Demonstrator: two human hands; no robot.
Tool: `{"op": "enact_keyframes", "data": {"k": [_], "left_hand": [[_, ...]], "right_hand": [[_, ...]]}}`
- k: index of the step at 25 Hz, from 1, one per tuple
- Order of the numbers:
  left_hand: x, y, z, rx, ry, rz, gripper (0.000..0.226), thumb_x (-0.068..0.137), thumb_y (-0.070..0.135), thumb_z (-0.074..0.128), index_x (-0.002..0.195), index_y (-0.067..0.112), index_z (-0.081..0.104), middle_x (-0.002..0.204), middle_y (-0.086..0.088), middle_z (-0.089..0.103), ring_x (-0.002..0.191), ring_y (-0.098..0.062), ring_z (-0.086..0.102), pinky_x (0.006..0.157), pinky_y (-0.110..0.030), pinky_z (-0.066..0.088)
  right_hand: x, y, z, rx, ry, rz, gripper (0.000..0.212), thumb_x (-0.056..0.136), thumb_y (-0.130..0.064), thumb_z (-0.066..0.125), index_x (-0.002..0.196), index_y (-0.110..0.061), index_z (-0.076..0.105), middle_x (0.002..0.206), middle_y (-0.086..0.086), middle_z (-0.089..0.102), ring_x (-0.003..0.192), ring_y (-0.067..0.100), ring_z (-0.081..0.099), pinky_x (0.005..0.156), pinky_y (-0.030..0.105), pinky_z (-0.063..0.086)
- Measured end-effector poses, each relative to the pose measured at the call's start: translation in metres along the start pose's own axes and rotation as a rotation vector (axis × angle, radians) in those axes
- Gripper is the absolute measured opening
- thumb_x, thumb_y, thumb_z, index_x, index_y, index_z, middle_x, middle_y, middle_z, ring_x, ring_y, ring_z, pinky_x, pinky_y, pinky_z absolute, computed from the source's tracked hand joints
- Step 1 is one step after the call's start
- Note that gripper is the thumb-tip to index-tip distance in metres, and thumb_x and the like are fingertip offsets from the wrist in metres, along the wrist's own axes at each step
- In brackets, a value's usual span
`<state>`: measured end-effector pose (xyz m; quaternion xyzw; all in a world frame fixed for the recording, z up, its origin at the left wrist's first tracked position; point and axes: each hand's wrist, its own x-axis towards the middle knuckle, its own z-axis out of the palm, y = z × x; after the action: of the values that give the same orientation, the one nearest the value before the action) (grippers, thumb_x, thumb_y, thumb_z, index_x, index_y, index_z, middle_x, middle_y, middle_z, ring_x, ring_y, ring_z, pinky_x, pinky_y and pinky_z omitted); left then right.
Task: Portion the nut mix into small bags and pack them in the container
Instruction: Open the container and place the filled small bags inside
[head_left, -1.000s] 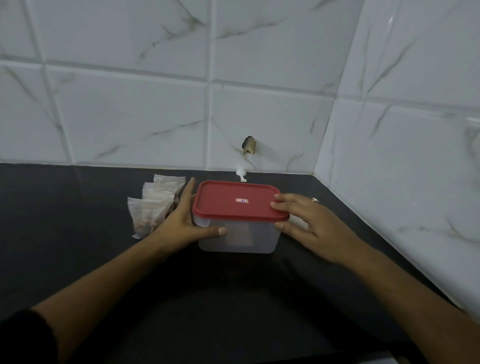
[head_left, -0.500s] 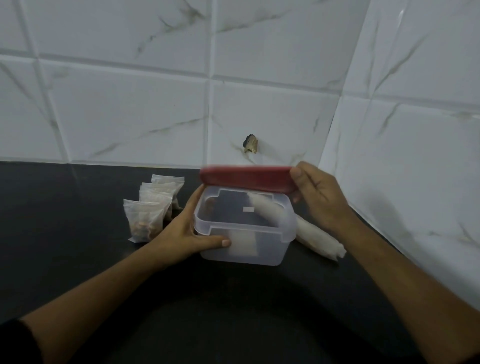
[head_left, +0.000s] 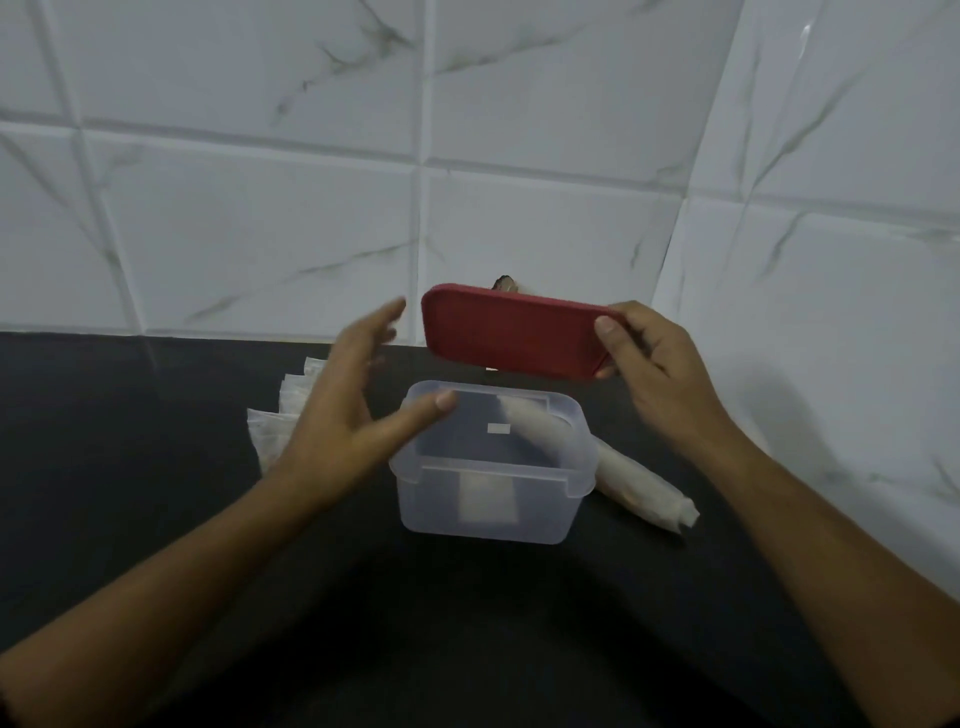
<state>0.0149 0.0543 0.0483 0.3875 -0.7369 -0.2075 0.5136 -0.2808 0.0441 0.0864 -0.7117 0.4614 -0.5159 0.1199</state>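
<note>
The right hand (head_left: 644, 358) pinches one end of the red lid (head_left: 511, 332), holding it tilted above the open container (head_left: 545, 514). The left hand (head_left: 348, 410) hovers over the container's left rim, fingers spread loose, gripping nothing. The container stands on the dark bench (head_left: 130, 467), with small bags (head_left: 267, 441) at its left and a roll (head_left: 644, 486) at its right.

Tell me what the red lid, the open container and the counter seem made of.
The red lid: opaque matte plastic, probably; flat and unbent though the right hand grips only one end. The container: translucent frosted plastic; the pale roll beside it shows through its wall. The counter: dark, smooth, faintly reflective; polished stone or laminate, I cannot tell which.
</note>
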Motion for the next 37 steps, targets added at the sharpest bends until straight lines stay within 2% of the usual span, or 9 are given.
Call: {"op": "enact_keyframes", "data": {"k": [6,9,12,15,17,19,23,29,37], "left_hand": [[0.053,0.046,-0.029,0.499,-0.034,0.215,0.061,0.091,0.038,0.075,0.147,0.029,0.052,0.126,0.004,0.071,0.109,-0.018,0.067,0.093,-0.045,0.057],[0.051,0.05,-0.061,0.557,0.045,0.162,0.033,0.093,0.033,0.067,0.125,0.025,0.069,0.102,0.004,0.075,0.09,-0.021,0.07,0.082,-0.042,0.059],[0.035,0.032,-0.103,0.333,0.163,-0.113,0.029,0.095,0.02,0.072,0.124,0.019,0.07,0.104,0.002,0.075,0.091,-0.019,0.072,0.084,-0.036,0.057],[0.009,0.004,-0.147,-0.079,0.294,-0.365,0.032,0.095,0.009,0.071,0.126,0.017,0.068,0.105,-0.007,0.077,0.087,-0.019,0.076,0.08,-0.038,0.063],[-0.009,-0.019,-0.171,-0.188,0.371,-0.471,0.036,0.095,0.005,0.069,0.128,0.017,0.065,0.106,-0.009,0.076,0.082,-0.018,0.074,0.075,-0.036,0.064],[-0.03,-0.045,-0.188,-0.211,0.427,-0.553,0.036,0.095,0.003,0.068,0.129,0.012,0.063,0.109,-0.009,0.075,0.081,-0.017,0.072,0.072,-0.035,0.062],[-0.068,-0.095,-0.202,-0.058,0.427,-0.718,0.032,0.094,0.005,0.071,0.124,0.009,0.064,0.113,-0.015,0.074,0.086,-0.023,0.072,0.079,-0.041,0.06],[-0.085,-0.114,-0.208,0.806,0.06,-0.88,0.06,0.093,0.063,0.058,0.136,0.021,0.062,0.136,-0.013,0.059,0.128,-0.039,0.05,0.105,-0.053,0.043],[-0.071,-0.085,-0.2,0.837,0.097,-0.723,0.052,0.096,0.041,0.065,0.144,0.024,0.056,0.149,-0.013,0.045,0.14,-0.039,0.034,0.111,-0.056,0.035]], "right_hand": [[0.03,-0.057,0.035,0.001,-0.052,-0.216,0.017,0.107,-0.024,0.056,0.114,-0.017,0.069,0.1,-0.011,0.071,0.095,0.006,0.066,0.08,0.026,0.058],[0.048,-0.076,0.072,0.017,-0.052,-0.211,0.033,0.103,-0.03,0.062,0.135,-0.02,0.061,0.12,-0.008,0.067,0.109,0.004,0.062,0.089,0.028,0.053],[0.055,-0.091,0.116,-0.152,-0.125,-0.212,0.06,0.099,-0.038,0.065,0.154,-0.03,0.04,0.15,-0.002,0.049,0.131,0.008,0.048,0.111,0.021,0.037],[0.052,-0.116,0.173,-0.134,-0.289,-0.211,0.066,0.096,-0.028,0.07,0.155,-0.025,0.04,0.147,0.005,0.046,0.126,0.012,0.051,0.107,0.018,0.039],[0.043,-0.133,0.211,-0.043,-0.38,-0.152,0.065,0.094,-0.023,0.073,0.152,-0.024,0.044,0.145,0.007,0.043,0.114,0.01,0.055,0.098,0.016,0.044],[0.03,-0.144,0.249,-0.043,-0.435,-0.098,0.061,0.094,-0.021,0.073,0.149,-0.023,0.048,0.154,0.006,0.034,0.123,0.013,0.053,0.099,0.015,0.042],[-0.001,-0.144,0.309,-0.196,-0.649,-0.026,0.054,0.095,-0.028,0.072,0.144,-0.021,0.052,0.163,0.006,0.023,0.141,0.03,0.044,0.116,0.042,0.041],[-0.027,-0.13,0.348,-0.389,-0.716,-0.133,0.041,0.104,-0.032,0.053,0.141,-0.015,0.054,0.147,0.01,0.047,0.131,0.036,0.05,0.108,0.048,0.046],[-0.02,-0.149,0.323,-0.488,-0.686,-0.236,0.033,0.105,-0.027,0.044,0.132,-0.013,0.056,0.138,0.009,0.053,0.127,0.036,0.046,0.101,0.051,0.048]]}}
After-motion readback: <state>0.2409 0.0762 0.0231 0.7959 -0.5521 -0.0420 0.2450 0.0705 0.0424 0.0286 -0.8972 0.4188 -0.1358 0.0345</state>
